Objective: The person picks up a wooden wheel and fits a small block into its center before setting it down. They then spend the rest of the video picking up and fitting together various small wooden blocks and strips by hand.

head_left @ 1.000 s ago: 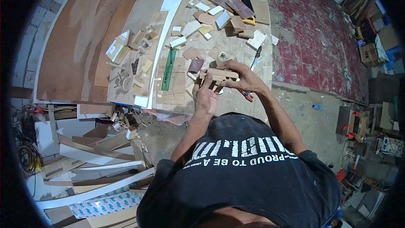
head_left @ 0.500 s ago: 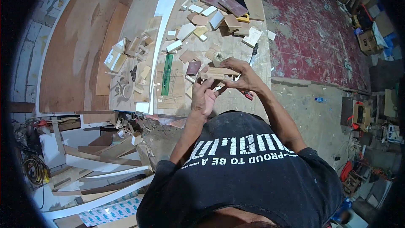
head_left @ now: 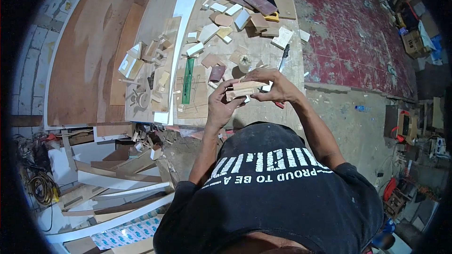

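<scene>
Between both hands, above the near edge of the workbench, is a small wooden piece point(head_left: 244, 90) that looks like two stacked light-wood strips. My left hand point(head_left: 222, 106) grips its left end, thumb below and fingers over the top. On the right end, my right hand point(head_left: 273, 85) pinches it with the thumb beneath and the fingers curled above. A brown sanding-paper-like piece point(head_left: 217, 73) lies just beyond the left hand. Behind the right hand stands a small round pale container point(head_left: 245, 63). Part of a red-handled tool point(head_left: 279, 105) shows under the right wrist.
Several wood offcuts point(head_left: 224, 19) and a saw with a yellow handle point(head_left: 272, 17) lie at the far side. A green ruler point(head_left: 188, 81) and long white strip point(head_left: 180, 33) lie left. A screwdriver point(head_left: 285, 52) rests right. Scrap boards point(head_left: 117, 174) fill the floor at lower left.
The wooden piece has been turned so that more of its lower strip faces me. My left hand has shifted left and rotated, its fingers now over the top of the left end.
</scene>
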Demonstrator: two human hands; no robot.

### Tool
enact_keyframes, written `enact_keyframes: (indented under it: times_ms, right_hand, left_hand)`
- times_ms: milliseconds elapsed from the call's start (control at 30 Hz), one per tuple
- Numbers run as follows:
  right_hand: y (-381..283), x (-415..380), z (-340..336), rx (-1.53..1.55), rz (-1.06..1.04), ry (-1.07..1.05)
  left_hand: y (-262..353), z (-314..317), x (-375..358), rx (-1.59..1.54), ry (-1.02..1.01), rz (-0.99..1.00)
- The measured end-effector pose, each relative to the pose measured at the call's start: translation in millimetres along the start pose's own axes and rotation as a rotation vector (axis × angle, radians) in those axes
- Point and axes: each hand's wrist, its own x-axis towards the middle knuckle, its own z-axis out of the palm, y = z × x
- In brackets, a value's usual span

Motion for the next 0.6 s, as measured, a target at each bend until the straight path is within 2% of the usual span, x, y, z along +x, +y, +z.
enact_keyframes:
  times_ms: [133,333,400,600]
  right_hand:
    - [-3,-2,1,0.019,-0.022,-0.009]
    - [-9,-5,1,0.026,-0.018,-0.006]
    - [-7,-5,1,0.016,-0.022,-0.004]
    - [-7,-8,-3,0.012,0.053,-0.058]
  left_hand:
    - [-1,-1,-3,0.033,-0.017,0.035]
    - [-14,-1,0,-0.224,0.071,-0.062]
    - [-14,2,-1,-0.311,0.124,-0.152]
    - [-15,8,-2,-0.329,0.177,-0.194]
